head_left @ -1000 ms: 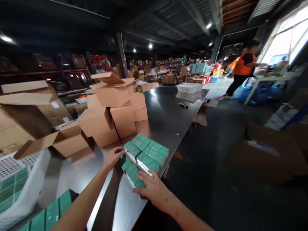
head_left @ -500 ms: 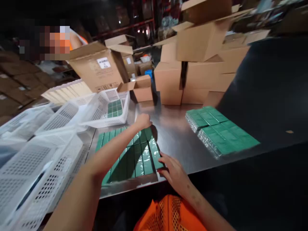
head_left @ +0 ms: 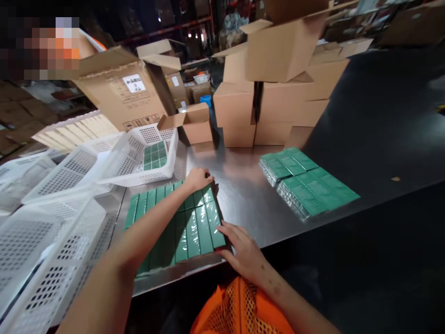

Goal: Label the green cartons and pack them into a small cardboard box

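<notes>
A flat block of green packs, wrapped in clear film, was laid at the near edge of the steel table, toward its left end. The left hand was set at the far right corner of that block, fingers curled down over the corner and touching the packs; whether anything was pinched between them could not be told. The right hand was placed at the near right corner of the same block, fingers spread and pressed flat against its side and the table edge, nothing being clasped in it.

A second block of green packs was laid farther right along the near edge, well apart from the first. Behind it, toward the far side of the table, plain cardboard boxes were stacked, some with flaps open. A small open box was stood just left of that stack.

At the left end of the table, white perforated plastic baskets were piled and tilted against one another. One basket, just beyond the first block, was seen to hold more green packs. A large carton with a white label was leaned behind the baskets. An orange mesh garment was visible at the bottom, below the table edge.
</notes>
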Demonstrator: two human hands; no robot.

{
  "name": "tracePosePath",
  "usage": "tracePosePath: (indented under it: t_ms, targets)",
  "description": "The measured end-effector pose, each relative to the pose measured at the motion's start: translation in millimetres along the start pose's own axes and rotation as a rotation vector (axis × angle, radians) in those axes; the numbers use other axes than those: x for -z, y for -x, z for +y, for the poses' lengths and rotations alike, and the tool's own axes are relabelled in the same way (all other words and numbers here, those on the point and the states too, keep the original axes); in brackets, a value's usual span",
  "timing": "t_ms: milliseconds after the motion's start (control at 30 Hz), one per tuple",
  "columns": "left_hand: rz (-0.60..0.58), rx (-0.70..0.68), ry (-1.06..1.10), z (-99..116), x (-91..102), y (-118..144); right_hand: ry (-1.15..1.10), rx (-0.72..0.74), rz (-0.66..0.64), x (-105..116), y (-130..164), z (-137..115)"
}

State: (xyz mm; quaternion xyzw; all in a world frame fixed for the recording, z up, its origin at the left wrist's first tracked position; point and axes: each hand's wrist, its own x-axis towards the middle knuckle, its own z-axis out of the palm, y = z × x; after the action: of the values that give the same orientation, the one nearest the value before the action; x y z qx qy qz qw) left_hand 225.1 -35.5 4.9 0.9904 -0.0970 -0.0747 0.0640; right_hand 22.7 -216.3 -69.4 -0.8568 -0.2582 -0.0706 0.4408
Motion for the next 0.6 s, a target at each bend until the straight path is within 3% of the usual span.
tracePosePath:
  t_ms: [233, 333, 400, 500, 600]
  targets:
    - [-0.034, 0.067, -0.091, 8.0, 1.0, 5.9, 0.076, -0.042, 0.054, -20.4, 6.1, -1.1]
    - [-0.079, 0.055, -0.13, 9.6, 7.2, -0.2, 0.061, -0.007, 0.015, -14.2, 7.1, 0.7]
    - [-0.107, 0.033, -0.123, 15.2, 12.9, -7.4, 0.044, 0.067, 0.027, 6.9, 13.7, 3.2]
    - [-0.081, -0.017, -0.041, 37.7, 16.7, -26.7, 0.153, 0.124, 0.127, 61.4, 34.5, 17.2]
    - [-0.002, -0.094, 0.103, 81.0, 8.9, -58.1, 0.403, 0.005, 0.201, 124.5, 58.2, 40.6]
